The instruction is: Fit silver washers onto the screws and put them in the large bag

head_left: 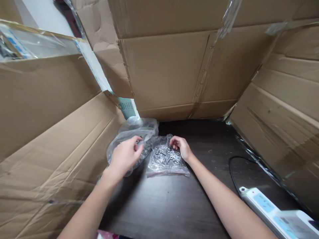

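Observation:
A small clear plastic bag [164,161] of metal screws and washers lies on the dark wooden table [174,205]. My right hand [180,146] rests on the bag's top right corner, fingers curled and pinching the plastic. My left hand [124,154] is closed on a larger crumpled clear bag [136,131] just to the left, which also seems to hold small metal parts.
Big cardboard boxes wall the table in: flattened sheets at left [50,139], a box at the back [179,73], another at right [281,109]. A white power strip [274,212] with a black cable [233,172] lies at the front right.

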Demonstrator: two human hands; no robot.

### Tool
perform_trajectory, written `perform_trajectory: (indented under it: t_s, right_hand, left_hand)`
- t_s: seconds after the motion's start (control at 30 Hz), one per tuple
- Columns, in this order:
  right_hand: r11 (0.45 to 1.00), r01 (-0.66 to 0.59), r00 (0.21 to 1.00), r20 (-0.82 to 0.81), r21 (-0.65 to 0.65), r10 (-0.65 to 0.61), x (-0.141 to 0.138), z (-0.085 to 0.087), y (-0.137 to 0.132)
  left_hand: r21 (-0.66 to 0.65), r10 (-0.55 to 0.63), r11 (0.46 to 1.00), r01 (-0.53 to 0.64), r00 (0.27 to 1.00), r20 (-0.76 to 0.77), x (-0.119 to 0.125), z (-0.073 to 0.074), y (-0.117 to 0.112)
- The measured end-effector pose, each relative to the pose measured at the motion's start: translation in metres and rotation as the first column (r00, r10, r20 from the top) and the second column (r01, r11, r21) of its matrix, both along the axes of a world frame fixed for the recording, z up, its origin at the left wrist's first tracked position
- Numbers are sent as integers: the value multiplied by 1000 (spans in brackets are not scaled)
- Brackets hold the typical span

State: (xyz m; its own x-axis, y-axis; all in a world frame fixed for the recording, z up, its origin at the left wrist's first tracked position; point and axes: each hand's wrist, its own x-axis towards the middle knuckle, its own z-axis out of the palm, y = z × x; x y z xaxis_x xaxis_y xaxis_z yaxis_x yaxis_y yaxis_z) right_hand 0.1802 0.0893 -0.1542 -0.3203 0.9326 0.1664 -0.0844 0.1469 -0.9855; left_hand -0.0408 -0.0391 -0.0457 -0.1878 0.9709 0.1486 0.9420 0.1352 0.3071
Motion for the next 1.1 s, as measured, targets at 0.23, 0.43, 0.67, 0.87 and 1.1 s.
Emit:
perform_trajectory:
  t_s: [0.23, 0.43, 0.67, 0.87, 1.1]
  right_hand:
    - [987, 49, 972, -219, -153, -82, 5, 2, 4]
    - [968, 57, 945, -300, -243, -131, 7, 5, 6]
    - [965, 58, 945, -299, -254, -135, 4, 4, 7]
    - [973, 46, 948, -298, -226, -114, 5, 1, 9]
    - [974, 54, 949, -291, -220, -119, 4, -1, 10]
  left_hand:
    - [-69, -547, 836, 544, 836, -44, 70, -38, 32]
    - [-112, -521, 851, 514, 852, -47, 86, -57, 57]
    - [-204, -517, 841, 502, 856, -23, 92, -47, 71]
    - [-263, -568, 782, 565, 820, 73, 94, -40, 77]
    - [-245, -584, 772, 586, 807, 89, 86, -42, 80]
